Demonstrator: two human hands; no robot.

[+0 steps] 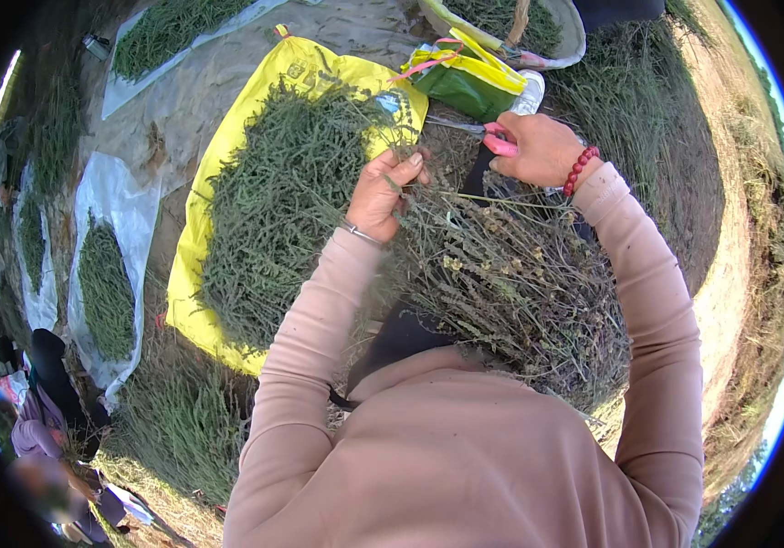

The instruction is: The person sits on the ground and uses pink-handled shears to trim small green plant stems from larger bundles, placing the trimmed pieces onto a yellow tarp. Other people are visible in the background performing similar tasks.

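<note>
My left hand (pixel 383 192) pinches a small bunch of plant stems (pixel 402 137) near the right edge of a yellow sack (pixel 217 171). On that flattened sack lies a large heap of cut green herb sprigs (pixel 282 205). To the right, my right hand (pixel 544 151) grips scissors (pixel 498 140) with pink handles. Their metal blades point left towards the bunch, though I cannot tell whether they are parted. Beneath both hands, a pile of drier, brownish stalks (pixel 515 281) covers part of my lap and the ground.
A yellow and green bag (pixel 467 82) stands beyond my right hand, beside a white shoe (pixel 530 92). Behind it is a round container (pixel 573 44) holding green sprigs. Clear plastic sheets (pixel 90 185) with herbs lie left. Uncut plants (pixel 179 425) lie lower left, near another person (pixel 42 425).
</note>
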